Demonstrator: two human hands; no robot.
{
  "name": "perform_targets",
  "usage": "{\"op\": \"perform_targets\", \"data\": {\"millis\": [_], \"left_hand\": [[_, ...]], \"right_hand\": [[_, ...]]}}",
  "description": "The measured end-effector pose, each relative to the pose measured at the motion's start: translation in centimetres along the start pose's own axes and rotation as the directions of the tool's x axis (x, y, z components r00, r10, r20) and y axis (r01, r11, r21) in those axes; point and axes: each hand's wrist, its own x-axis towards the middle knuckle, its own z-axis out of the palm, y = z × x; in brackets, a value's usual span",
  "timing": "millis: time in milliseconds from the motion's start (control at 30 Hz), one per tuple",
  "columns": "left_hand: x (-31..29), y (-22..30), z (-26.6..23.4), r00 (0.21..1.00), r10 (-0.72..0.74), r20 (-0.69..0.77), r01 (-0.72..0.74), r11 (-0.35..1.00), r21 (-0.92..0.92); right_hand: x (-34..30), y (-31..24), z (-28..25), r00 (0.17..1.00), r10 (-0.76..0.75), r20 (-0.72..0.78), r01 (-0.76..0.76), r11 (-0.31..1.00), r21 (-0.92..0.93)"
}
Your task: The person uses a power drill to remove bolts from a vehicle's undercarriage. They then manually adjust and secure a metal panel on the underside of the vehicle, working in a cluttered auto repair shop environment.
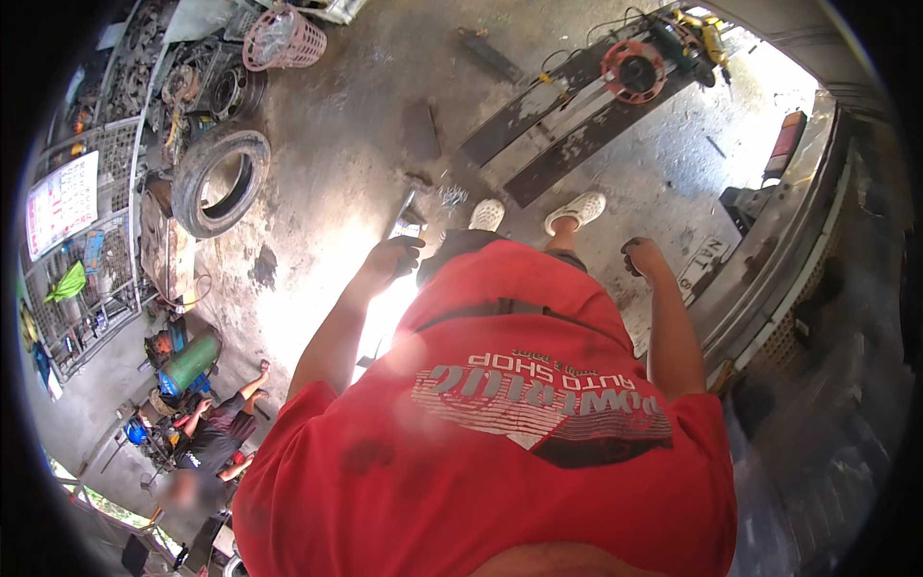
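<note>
My left hand (pixel 392 262) hangs out to the left of my red shirt (pixel 519 385), above the bright floor. Its darkened fingers are curled in, and nothing shows in them. On the other side, my right hand (pixel 644 258) is closed in a loose fist with dark fingertips, and no object sticks out of it. Closest to the left hand, beyond it on the floor, lies a long metal piece (pixel 405 213) whose kind I cannot make out. Beside that is a small heap of shiny metal bits (pixel 453 196). My feet wear pale clogs (pixel 580 209).
Dark ramp-like rails (pixel 567 144) carry a red wheel-shaped part (pixel 634 71) and a yellow power tool (pixel 712 40). At left are a tire (pixel 222 181), a pink basket (pixel 286 40) and a green gas cylinder (pixel 190 363). Another person (pixel 213 433) is at lower left.
</note>
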Motion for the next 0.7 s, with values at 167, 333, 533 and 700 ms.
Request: {"op": "perform_targets", "data": {"millis": [167,333,533,700], "left_hand": [[-3.0,0.4,-9.7,0.998,0.019,-0.06,0.002,0.945,0.327],[-3.0,1.9,-15.3,0.997,0.025,-0.077,0.014,0.887,0.462],[1.2,0.2,-13.4,0.992,-0.08,0.097,-0.011,0.715,0.699],[3.4,-0.2,-10.0,0.963,-0.154,0.223,-0.154,0.366,0.918]], "right_hand": [[-1.0,5.6,11.9,1.0,-0.008,0.03,0.016,0.953,-0.303],[-5.5,8.9,22.6,0.991,-0.131,0.005,0.124,0.916,-0.381],[-12.1,12.8,30.0,0.995,-0.042,-0.094,0.027,0.988,-0.154],[-17.2,19.9,40.0,0.99,0.018,-0.139,-0.013,0.999,0.03]]}}
